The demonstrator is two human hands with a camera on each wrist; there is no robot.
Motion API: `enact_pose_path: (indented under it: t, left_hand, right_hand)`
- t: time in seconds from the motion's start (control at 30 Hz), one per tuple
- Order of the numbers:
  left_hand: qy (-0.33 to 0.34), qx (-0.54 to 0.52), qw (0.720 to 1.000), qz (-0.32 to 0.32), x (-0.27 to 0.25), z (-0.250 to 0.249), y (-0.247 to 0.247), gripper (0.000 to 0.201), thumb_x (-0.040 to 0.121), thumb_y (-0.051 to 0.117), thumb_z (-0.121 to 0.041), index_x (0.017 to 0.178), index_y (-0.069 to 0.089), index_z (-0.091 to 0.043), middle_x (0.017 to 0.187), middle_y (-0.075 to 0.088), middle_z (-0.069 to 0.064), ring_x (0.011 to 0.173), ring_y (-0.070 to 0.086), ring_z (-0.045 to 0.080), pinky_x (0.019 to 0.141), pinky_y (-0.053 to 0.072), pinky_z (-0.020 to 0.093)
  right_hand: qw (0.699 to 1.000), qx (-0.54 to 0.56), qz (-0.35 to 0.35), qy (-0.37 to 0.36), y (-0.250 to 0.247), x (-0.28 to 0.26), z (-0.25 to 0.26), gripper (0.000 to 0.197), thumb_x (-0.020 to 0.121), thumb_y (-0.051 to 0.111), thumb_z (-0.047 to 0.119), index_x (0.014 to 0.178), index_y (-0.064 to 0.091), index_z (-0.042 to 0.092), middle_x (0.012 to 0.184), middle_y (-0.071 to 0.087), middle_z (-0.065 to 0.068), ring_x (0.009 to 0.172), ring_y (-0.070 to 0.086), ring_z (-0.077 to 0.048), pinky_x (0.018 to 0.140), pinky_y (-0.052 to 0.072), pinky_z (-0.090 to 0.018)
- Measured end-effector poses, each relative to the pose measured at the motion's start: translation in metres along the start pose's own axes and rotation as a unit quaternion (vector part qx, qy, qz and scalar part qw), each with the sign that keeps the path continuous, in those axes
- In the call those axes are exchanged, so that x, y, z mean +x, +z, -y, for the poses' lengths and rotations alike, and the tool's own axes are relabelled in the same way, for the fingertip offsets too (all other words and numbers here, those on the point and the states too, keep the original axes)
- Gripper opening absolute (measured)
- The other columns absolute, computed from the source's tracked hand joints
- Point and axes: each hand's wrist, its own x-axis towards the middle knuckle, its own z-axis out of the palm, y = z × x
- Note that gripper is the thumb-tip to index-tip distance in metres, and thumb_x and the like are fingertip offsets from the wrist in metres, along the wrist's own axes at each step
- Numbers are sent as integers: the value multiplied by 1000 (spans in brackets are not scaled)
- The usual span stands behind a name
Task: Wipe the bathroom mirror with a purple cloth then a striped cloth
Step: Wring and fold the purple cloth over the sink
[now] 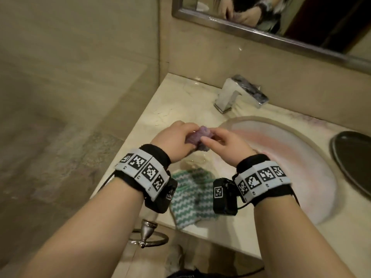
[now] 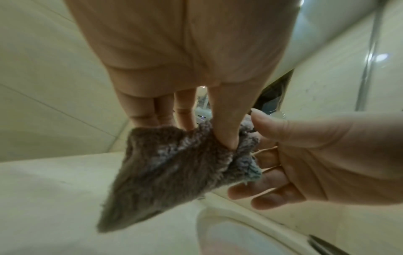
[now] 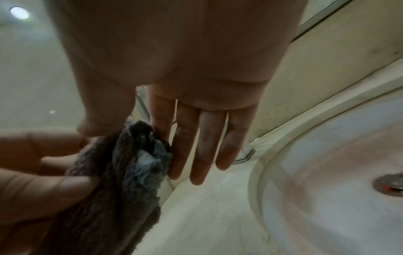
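A fuzzy purple cloth [image 1: 198,135] is bunched between both hands above the counter, just left of the sink. My left hand [image 1: 189,142] pinches it with thumb and fingers; in the left wrist view the left hand [image 2: 196,136] has its thumb pressed into a fold of the purple cloth [image 2: 174,170]. My right hand [image 1: 207,141] holds the other end. In the right wrist view the right hand [image 3: 135,143] pinches the purple cloth [image 3: 122,181] between thumb and index, with the other fingers straight. A green-and-white striped cloth [image 1: 186,199] lies on the counter under my wrists. The mirror [image 1: 301,23] hangs at the top right.
A chrome faucet [image 1: 239,93] stands behind the oval sink [image 1: 291,163], whose drain [image 3: 390,187] shows in the right wrist view. A dark round tray [image 1: 353,157] sits at the right. A towel ring [image 1: 148,236] hangs below the counter's front edge. A tiled wall bounds the left.
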Motion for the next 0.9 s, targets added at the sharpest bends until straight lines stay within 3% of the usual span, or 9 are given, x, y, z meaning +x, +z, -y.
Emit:
enact_pose_path:
  t: [0.1,0.2,0.23,0.33,0.43,0.6,0.73,0.8,0.9]
  left_hand:
    - [32,-76,997,-16,9,-25,10,49,81,71,-22,124,50,-15,119,54,-1,95,52,12,78,39,20]
    - [74,-87,994,-2,17,-50,22,58,77,75,-26,127,48,-13,121,51,-3,91,50,8,76,39,17]
    - [85,-83,993,9,20,-57,26,62,76,75,-28,129,47,-13,123,50,-1,92,51,9,77,41,19]
    - [99,-69,992,30,26,-75,39,59,77,74,-30,128,49,-15,117,55,-2,93,56,12,75,44,22]
    - [108,-76,991,28,30,-96,50,47,81,70,-30,123,53,-14,108,58,-4,98,57,14,78,43,24]
    - [148,-93,985,13,37,-138,64,9,89,61,-22,94,54,-22,87,57,-10,87,56,14,76,44,28]
    - [193,-96,976,26,42,-178,81,12,92,56,-16,99,53,-25,93,57,-9,87,54,10,73,40,23]
    - [203,-112,971,53,44,-197,93,16,93,54,-14,103,54,-26,94,58,-10,89,56,9,78,42,23]
    - [227,-131,961,83,47,-223,112,19,94,52,-11,106,58,-23,98,63,-6,92,60,11,84,50,28]
  right_hand:
    - [997,22,-65,18,-25,-14,-17,20,87,63,25,106,63,20,99,69,-4,93,63,-18,89,49,-35]
    - [990,71,-118,20,-47,-33,-28,13,89,59,11,98,58,20,93,64,-2,77,60,-10,69,47,-12]
    - [986,94,-138,21,-54,-39,-32,16,89,57,6,96,56,20,92,63,-2,75,60,-12,64,46,-11]
    - [971,149,-184,21,-71,-56,-42,29,89,50,-2,89,51,27,100,63,-8,88,64,-30,78,53,-34]
    - [962,176,-205,36,-88,-70,-55,34,90,46,-3,89,48,31,105,61,-7,92,63,-33,86,51,-52]
    - [956,226,-188,25,-115,-100,-83,53,81,48,-15,102,51,33,110,59,-4,92,62,-11,83,54,-32]
    - [949,271,-157,19,-137,-132,-111,61,74,68,16,125,42,36,127,50,0,111,55,-11,92,47,-25]
    - [957,201,-202,54,-148,-144,-124,62,81,70,28,134,39,31,130,49,4,116,50,-9,94,44,-22]
    - [944,143,-284,86,-164,-158,-149,35,84,67,19,117,55,19,115,61,-4,106,58,-17,97,46,-39]
